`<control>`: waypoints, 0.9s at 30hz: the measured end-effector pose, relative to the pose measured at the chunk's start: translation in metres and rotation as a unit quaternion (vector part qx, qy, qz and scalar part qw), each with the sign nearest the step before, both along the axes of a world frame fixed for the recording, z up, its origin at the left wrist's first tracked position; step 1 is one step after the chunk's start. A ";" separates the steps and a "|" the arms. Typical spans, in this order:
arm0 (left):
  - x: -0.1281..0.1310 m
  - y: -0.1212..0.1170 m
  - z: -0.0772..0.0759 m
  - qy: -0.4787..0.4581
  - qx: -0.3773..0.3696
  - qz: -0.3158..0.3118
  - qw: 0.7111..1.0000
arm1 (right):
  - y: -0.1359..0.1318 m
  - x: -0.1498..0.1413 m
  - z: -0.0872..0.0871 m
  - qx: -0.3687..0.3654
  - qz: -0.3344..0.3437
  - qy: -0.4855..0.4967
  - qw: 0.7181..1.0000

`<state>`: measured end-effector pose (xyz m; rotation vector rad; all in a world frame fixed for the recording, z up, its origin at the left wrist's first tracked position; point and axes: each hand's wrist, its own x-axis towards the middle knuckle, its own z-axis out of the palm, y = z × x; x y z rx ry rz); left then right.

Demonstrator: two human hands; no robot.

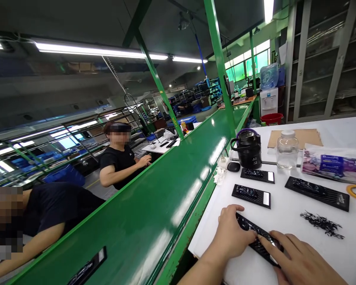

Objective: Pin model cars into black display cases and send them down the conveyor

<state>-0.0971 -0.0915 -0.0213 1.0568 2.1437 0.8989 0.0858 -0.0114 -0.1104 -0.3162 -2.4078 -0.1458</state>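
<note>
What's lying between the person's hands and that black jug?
Two flat black packs, nearer and farther, lie there on the white table, in the head view.

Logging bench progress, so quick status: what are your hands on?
Left hand holding glossy black strip; right hand with fingers on it. Loose black bits off to the right, not touching. Three more black strips beyond.

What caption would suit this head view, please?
Left hand and right hand hold a black strip on a white bench.
</note>
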 end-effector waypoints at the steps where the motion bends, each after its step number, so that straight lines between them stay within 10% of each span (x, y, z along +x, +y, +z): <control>1: 0.000 0.000 0.001 0.003 -0.001 -0.003 1.000 | 0.000 0.000 0.000 0.000 -0.001 -0.002 1.000; 18: -0.004 0.000 0.007 0.045 0.001 -0.046 0.998 | -0.001 0.002 -0.002 -0.022 0.006 -0.025 0.999; 27: -0.026 -0.014 0.019 0.154 0.042 -0.259 0.953 | 0.001 0.003 -0.004 -0.039 0.012 -0.034 0.999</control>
